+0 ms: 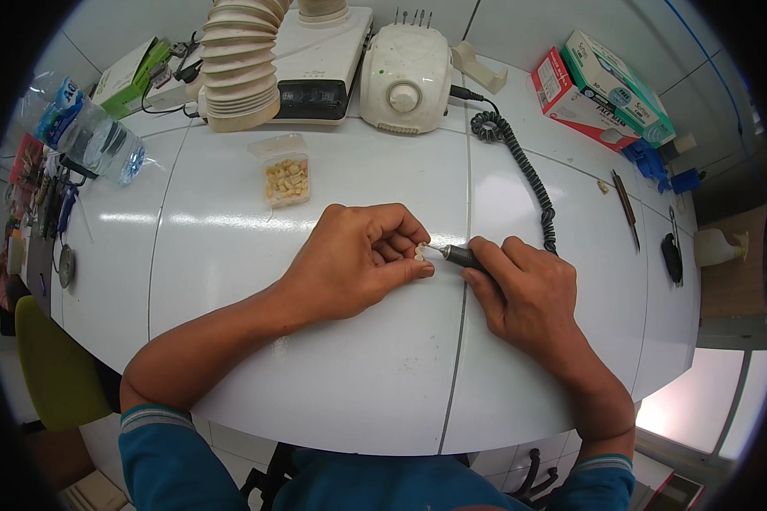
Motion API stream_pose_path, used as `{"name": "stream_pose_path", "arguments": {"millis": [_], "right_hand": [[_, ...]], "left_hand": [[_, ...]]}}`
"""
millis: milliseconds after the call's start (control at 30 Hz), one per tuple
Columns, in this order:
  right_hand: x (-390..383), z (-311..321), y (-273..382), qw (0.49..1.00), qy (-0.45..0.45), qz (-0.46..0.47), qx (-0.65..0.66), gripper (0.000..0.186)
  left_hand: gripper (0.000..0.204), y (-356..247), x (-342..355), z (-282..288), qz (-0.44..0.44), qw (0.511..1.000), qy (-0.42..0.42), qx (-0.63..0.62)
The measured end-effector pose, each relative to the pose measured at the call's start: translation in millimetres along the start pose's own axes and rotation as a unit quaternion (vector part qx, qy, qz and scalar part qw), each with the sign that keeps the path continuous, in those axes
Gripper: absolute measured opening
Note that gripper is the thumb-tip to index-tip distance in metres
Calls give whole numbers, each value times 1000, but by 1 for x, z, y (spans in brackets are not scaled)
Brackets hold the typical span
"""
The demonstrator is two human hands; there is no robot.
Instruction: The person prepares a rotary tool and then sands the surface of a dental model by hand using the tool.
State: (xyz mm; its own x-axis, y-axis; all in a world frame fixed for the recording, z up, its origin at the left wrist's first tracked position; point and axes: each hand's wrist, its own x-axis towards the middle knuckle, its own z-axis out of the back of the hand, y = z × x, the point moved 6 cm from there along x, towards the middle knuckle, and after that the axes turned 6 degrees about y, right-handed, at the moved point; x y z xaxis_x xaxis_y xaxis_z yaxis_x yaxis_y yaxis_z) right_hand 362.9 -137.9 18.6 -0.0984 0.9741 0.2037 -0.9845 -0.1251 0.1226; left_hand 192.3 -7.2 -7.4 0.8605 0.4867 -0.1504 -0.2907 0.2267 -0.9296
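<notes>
The person's left hand [349, 257] pinches a pale piece [419, 253]; right of that piece, the right hand [528, 288] grips a black handpiece [464, 258].

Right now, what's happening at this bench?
The person's left hand pinches a small pale piece. The right hand grips a dark pen-like handpiece, its thin tip pointed at that piece; contact is too small to judge. Beyond the left hand, an open box holds yellowish pieces. A coiled cord runs from the white knobbed unit toward the right hand.

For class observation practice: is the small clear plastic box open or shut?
Open: the box has its lid swung back, exposing small yellowish tooth-like pieces.
</notes>
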Motion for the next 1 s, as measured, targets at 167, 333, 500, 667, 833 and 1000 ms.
{"name": "stream_pose_path", "arguments": {"millis": [167, 333, 500, 667, 833, 1000], "right_hand": [[0, 0, 0, 1000, 0, 2, 0, 28], [0, 1, 0, 1000, 4, 1, 0, 28], [0, 1, 0, 1000, 3, 4, 0, 28], [1, 1, 1, 1000, -3, 5, 2, 28], [0, 1, 1, 1000, 0, 7, 1, 28], [0, 2, 1, 1000, 1, 5, 3, 28]], "left_hand": [[30, 1, 0, -1, -7, 1000, -3, -6], [29, 3, 0, -1, -18, 1000, -6, -1], [29, 2, 0, -1, -21, 1000, -6, 3], [29, 1, 0, 0, -20, 1000, -7, 1], [29, 2, 0, 0, -26, 1000, -12, 0], [30, 1, 0, 0, -27, 1000, -11, -1]]}}
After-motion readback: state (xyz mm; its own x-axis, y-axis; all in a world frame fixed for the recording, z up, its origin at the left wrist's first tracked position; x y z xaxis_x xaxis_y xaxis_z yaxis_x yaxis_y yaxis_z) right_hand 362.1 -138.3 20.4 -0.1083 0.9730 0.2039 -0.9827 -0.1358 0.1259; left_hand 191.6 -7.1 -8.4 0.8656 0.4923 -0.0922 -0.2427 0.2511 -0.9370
